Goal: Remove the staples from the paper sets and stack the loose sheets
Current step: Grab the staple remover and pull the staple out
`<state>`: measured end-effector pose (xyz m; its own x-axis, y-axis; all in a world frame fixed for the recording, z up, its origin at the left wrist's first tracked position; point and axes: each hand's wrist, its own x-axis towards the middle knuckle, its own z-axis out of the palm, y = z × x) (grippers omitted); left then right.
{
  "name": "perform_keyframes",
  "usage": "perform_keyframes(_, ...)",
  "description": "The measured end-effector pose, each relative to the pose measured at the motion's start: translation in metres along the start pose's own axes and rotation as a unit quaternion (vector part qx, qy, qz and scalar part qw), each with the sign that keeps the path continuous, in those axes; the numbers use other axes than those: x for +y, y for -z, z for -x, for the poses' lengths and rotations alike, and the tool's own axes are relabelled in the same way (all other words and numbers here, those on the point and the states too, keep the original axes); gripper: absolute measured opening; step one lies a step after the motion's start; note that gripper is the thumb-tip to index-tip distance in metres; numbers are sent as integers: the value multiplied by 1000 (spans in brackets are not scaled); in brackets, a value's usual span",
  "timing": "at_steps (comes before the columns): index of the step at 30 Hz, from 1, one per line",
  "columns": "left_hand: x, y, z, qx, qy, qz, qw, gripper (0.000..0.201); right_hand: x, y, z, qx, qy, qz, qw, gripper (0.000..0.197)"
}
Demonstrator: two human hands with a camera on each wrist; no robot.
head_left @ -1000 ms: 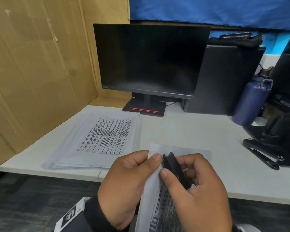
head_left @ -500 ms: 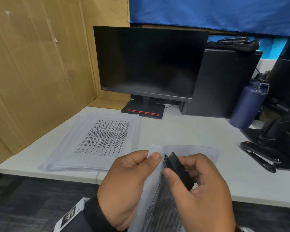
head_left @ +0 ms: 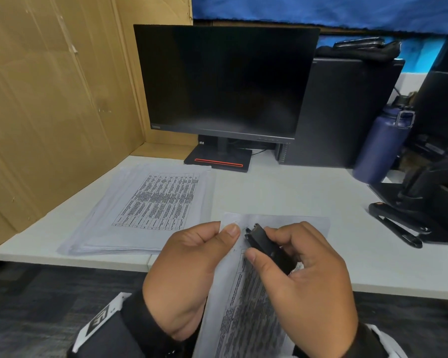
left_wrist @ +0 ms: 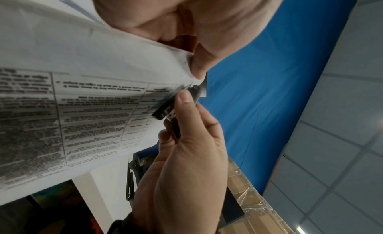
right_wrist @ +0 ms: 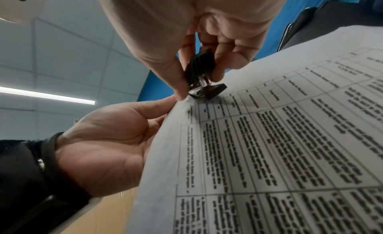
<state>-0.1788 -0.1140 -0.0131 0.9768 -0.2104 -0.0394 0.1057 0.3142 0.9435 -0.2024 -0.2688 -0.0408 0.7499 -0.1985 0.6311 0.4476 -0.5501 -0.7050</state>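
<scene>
The left hand pinches the top corner of a printed paper set between thumb and fingers, holding it up over the near edge of the white worktop. The right hand curls around a black staple remover, its tip pressed against that corner. A stack of sheets lies flat on the worktop to the left.

Both hands pinching, close together

Head view downward; 2 wrist views upward, perhaps sharing paper set.
</scene>
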Motion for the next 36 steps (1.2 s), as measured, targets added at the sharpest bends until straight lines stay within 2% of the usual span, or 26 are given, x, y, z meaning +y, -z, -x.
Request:
perform_keyframes(5,-4,2,0,-2,9,12,1000,29,-2,-5,6,12,-5,37,999,18)
perform_keyframes(11,-8,4,-2,-11,17,36,999,33,-3,-6,8,40,75,114,990,18)
perform_keyframes(16,-7,0,2,7,-42,0,999,22,-8,-3,3,39,-7,11,999,23)
perform_keyframes(22,-11,0,0,17,-28,-6,999,21,0,-5,7,48,11,30,998,20)
perform_keyframes(23,-11,0,0,11,-21,9,1000,21,1,-5,7,46,-6,10,999,20)
perform_keyframes(26,-12,-2,2,-5,9,79,997,20,-3,-6,6,4,-134,-133,982,22)
perform_keyframes(29,-13,-2,2,-1,11,83,996,24,-4,-5,5,-42,-168,-156,973,25)
perform_keyframes(31,-14,0,1,2,4,67,998,24,-3,-6,6,-38,-158,-137,977,28)
perform_keyframes(34,-14,4,-1,-6,-6,51,999,19,0,-9,9,-18,-88,-25,996,28)
perform_keyframes(36,-13,5,-3,1,-12,39,999,23,-1,-9,10,-21,-59,17,998,28)
